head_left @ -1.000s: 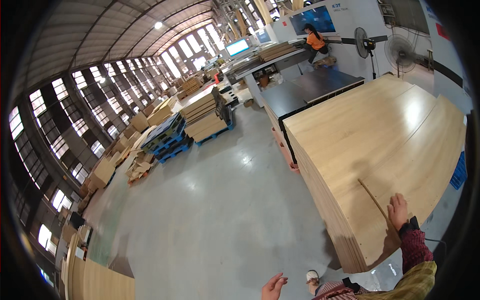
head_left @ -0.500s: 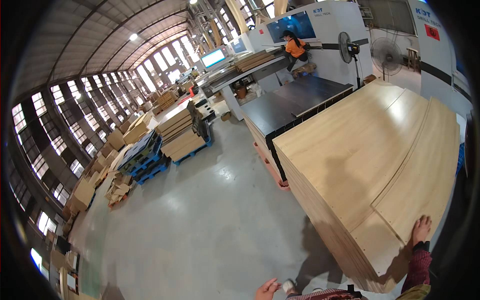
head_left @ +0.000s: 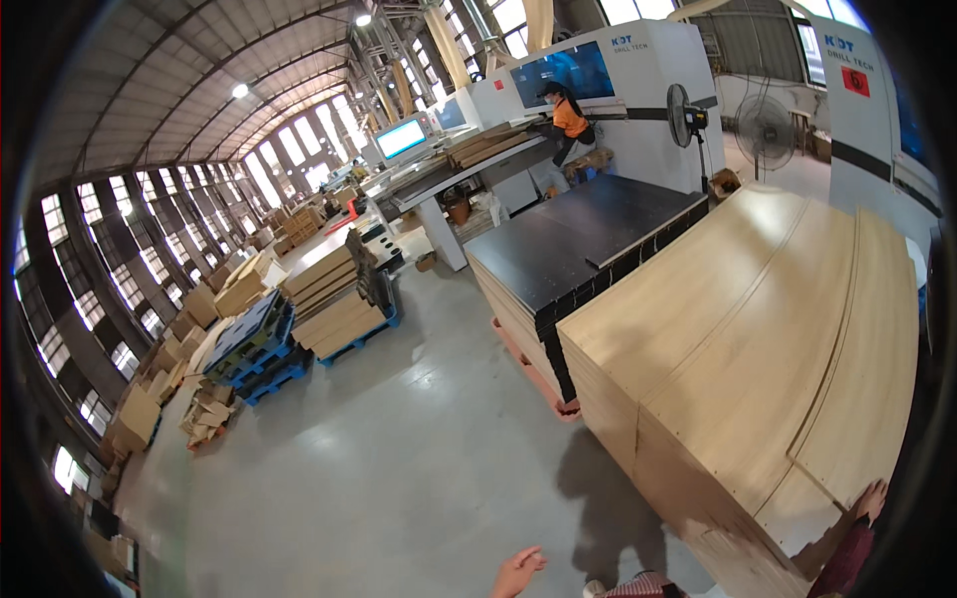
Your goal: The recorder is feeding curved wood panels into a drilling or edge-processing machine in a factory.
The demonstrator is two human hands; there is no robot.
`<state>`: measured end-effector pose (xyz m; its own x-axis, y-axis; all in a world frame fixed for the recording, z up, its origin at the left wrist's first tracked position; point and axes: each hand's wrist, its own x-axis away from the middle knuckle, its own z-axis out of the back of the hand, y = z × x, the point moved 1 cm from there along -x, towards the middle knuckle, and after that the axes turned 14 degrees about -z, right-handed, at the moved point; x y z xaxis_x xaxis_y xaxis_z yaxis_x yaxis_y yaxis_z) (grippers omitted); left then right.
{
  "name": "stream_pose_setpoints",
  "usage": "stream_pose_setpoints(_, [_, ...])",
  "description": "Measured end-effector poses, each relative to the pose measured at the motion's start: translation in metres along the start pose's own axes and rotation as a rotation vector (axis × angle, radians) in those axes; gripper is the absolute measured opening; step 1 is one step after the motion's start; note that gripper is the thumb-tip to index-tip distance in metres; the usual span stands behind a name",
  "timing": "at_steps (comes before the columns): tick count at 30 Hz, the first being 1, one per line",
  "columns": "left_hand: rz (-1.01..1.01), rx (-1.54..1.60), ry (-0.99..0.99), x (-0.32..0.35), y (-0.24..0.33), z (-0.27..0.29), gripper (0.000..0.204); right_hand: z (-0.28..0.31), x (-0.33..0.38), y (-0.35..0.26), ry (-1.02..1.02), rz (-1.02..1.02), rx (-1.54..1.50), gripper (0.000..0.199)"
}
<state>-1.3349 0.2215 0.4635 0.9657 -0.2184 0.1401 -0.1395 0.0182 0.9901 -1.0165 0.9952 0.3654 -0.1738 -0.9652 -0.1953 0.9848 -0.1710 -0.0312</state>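
Observation:
Light wood-coloured boards point(head_left: 718, 349) lie in a tall stack to my right, its long side facing the floor. The narrow top board point(head_left: 857, 369) on the stack's right part sits slightly apart from the panel beside it, with a gap between them. My right hand point(head_left: 872, 501) rests on this board near its close end, fingers laid out on the surface and gripping nothing. At the lower edge my left hand point(head_left: 518, 571) hangs over the floor, well away from the stack. Its fingers are loosely extended and it holds nothing.
A stack of black-topped boards point(head_left: 588, 234) stands on a red pallet point(head_left: 533, 369) beyond mine. Farther left are board piles point(head_left: 339, 299) and blue pallets point(head_left: 269, 374). A person in orange point(head_left: 569, 118) is by a large white machine point(head_left: 653, 75); two standing fans point(head_left: 686, 118) are nearby.
The view has turned, shifting the floor and far piles leftward. My right hand still touches the top board, now nearer the lower right. My left hand stays low and free.

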Motion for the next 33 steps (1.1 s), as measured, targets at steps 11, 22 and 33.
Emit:
stream_pose_setpoints(11, [-0.077, -0.21, -0.439, -0.192, 0.047, -0.052, 0.034, -0.001, 0.04, -0.01, 0.13, 0.004, -0.047, 0.043])
stream_pose_setpoints(22, [-0.244, -0.21, -0.719, -0.365, 0.069, -0.201, 0.031, 0.101, 0.19, -0.164, 0.162, -0.011, -0.492, 0.034])
stream_pose_setpoints(33, [-0.28, -0.273, -1.055, -0.441, 0.039, -0.423, 0.044, 0.126, 0.271, -0.222, 0.118, -0.116, -0.667, 0.035])
